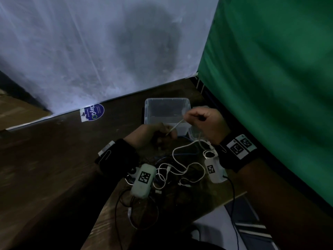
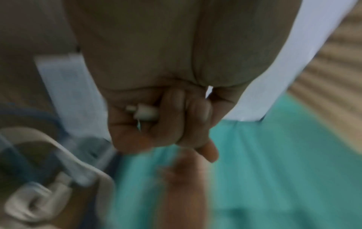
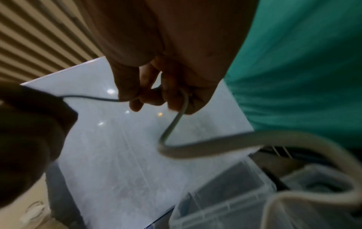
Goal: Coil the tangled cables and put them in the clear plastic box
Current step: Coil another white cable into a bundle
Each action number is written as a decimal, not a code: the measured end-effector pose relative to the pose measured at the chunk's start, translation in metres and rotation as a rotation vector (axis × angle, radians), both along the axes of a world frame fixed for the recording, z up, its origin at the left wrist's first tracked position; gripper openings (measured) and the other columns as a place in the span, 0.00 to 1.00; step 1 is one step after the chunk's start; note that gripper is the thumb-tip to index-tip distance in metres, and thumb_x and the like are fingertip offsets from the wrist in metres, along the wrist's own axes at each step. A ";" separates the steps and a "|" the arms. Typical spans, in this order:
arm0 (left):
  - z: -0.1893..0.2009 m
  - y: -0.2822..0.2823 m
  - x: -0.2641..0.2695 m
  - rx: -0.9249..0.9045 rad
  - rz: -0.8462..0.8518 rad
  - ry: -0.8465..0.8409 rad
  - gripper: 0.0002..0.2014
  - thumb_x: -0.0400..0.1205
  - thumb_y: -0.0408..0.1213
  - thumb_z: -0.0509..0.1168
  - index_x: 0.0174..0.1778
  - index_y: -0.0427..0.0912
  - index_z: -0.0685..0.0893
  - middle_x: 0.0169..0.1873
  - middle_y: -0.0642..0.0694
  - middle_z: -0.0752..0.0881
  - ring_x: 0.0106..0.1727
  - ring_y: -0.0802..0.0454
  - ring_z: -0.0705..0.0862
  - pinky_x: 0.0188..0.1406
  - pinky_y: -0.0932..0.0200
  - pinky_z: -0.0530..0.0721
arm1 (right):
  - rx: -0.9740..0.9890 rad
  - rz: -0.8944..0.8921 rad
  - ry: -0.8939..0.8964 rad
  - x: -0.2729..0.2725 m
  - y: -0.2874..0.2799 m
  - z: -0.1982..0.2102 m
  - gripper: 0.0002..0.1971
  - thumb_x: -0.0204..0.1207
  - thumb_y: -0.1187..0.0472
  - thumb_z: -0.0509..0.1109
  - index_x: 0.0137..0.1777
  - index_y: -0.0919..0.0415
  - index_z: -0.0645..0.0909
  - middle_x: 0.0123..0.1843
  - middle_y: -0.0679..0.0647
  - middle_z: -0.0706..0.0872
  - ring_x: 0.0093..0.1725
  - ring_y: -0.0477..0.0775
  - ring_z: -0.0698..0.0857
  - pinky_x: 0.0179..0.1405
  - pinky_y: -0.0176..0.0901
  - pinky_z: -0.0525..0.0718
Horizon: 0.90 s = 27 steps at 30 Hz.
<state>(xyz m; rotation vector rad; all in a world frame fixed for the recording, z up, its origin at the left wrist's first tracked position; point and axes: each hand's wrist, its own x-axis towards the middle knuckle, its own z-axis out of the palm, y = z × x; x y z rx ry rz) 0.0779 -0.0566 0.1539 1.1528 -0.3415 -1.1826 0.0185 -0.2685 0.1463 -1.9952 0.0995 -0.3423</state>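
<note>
A white cable (image 1: 175, 125) is stretched taut between my two hands, just in front of the clear plastic box (image 1: 166, 101). My left hand (image 1: 158, 132) grips its plug end, and the white plug (image 2: 144, 113) shows inside the curled fingers in the left wrist view. My right hand (image 1: 201, 117) pinches the cable (image 3: 176, 124) higher up, over the box's right side. The rest of the white cable (image 1: 180, 165) trails down onto a tangle of white, blue and black cables on the table below my wrists.
A brown wooden table (image 1: 63, 159) carries everything. A second clear container (image 1: 197, 134) sits right of the box. A white sheet (image 1: 90, 51) hangs behind, a green cloth (image 1: 270, 87) at the right. A blue sticker (image 1: 93, 112) lies on the table's far edge.
</note>
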 end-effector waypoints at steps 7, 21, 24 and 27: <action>0.018 -0.006 0.011 -0.353 0.149 0.206 0.10 0.86 0.32 0.50 0.51 0.38 0.77 0.38 0.44 0.78 0.38 0.52 0.75 0.59 0.50 0.71 | 0.289 0.030 0.200 -0.013 0.048 -0.030 0.10 0.88 0.61 0.59 0.60 0.53 0.82 0.30 0.54 0.77 0.22 0.44 0.74 0.18 0.37 0.74; -0.019 0.011 0.010 0.215 0.272 -0.514 0.09 0.84 0.33 0.60 0.50 0.39 0.86 0.42 0.41 0.88 0.44 0.48 0.85 0.52 0.48 0.81 | -0.048 0.193 0.091 -0.035 0.069 0.023 0.07 0.82 0.59 0.69 0.47 0.61 0.86 0.37 0.48 0.88 0.35 0.44 0.85 0.38 0.36 0.84; -0.001 0.005 -0.009 0.187 0.290 -0.344 0.12 0.86 0.34 0.58 0.41 0.42 0.85 0.31 0.50 0.88 0.38 0.49 0.83 0.41 0.58 0.84 | 0.008 0.086 0.057 -0.022 0.050 0.034 0.09 0.83 0.62 0.67 0.45 0.63 0.86 0.30 0.37 0.86 0.31 0.36 0.83 0.35 0.30 0.76; 0.010 -0.003 -0.019 0.066 0.220 -0.208 0.14 0.86 0.34 0.54 0.40 0.36 0.83 0.28 0.45 0.82 0.32 0.51 0.78 0.35 0.58 0.77 | 0.028 0.001 0.044 -0.012 0.036 0.036 0.10 0.84 0.63 0.67 0.41 0.57 0.85 0.26 0.34 0.84 0.29 0.33 0.80 0.34 0.26 0.74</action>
